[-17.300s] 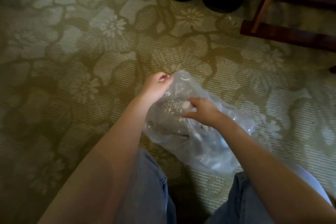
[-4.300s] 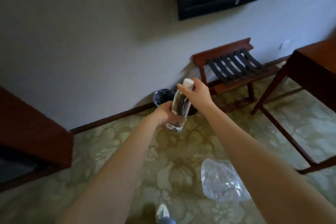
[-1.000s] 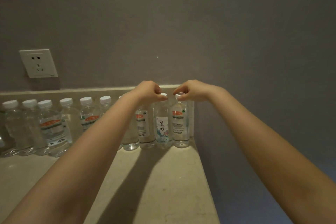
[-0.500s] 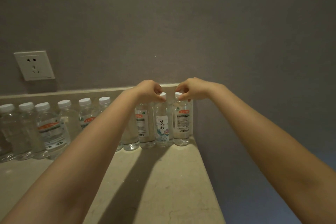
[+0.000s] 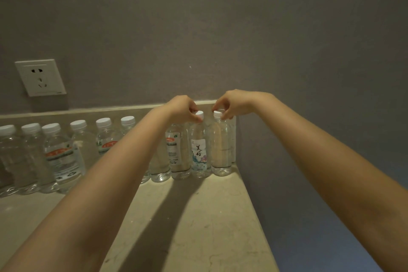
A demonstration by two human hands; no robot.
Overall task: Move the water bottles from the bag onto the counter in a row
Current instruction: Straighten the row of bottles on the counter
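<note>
Left hand (image 5: 182,108) pinches 美好 bottle (image 5: 199,154) at top | right hand (image 5: 234,104) pinches end bottle (image 5: 221,150) at top

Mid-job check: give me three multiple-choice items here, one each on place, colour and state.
1. Where stands the clear plastic water bottle under the right hand? A) right end of the row B) middle C) left end
2. Colour of the bottles' screw caps? A) blue B) white C) red
3. The left hand: A) hangs idle B) lies flat C) pinches a cap
Key: A, nothing stands beyond it; B, every visible cap is white; C, it pinches the floral-labelled bottle's cap.
</note>
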